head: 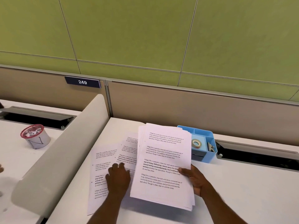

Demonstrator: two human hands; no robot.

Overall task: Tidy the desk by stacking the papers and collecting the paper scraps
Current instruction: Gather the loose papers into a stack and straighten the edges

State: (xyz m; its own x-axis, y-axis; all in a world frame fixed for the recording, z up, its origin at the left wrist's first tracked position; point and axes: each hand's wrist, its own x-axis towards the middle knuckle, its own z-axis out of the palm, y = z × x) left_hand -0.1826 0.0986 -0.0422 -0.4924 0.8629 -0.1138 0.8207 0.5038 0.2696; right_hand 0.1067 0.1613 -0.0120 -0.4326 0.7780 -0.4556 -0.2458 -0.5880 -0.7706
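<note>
A stack of papers (163,165) is gripped by the right hand (196,180), thumb on top, just left of the blue organiser (203,143). Further left, loose sheets (103,160) on the counter (242,191) are pressed by the left hand (118,178), its fingers (115,166) bent, nothing clasped. Paper scraps (33,132) are held in a cup (38,141) far left of the organiser.

Cannot see the fingers of the right hand (196,180) behind the paper stack (163,167). Also cannot see part of the loose sheets (103,160) under it, nor, at 1 o'clock, the left end of the blue tray (203,135). Cannot make out the blurred contents of the cup (35,138) at 9 o'clock. Cannot follow the forearms past 6 o'clock.
</note>
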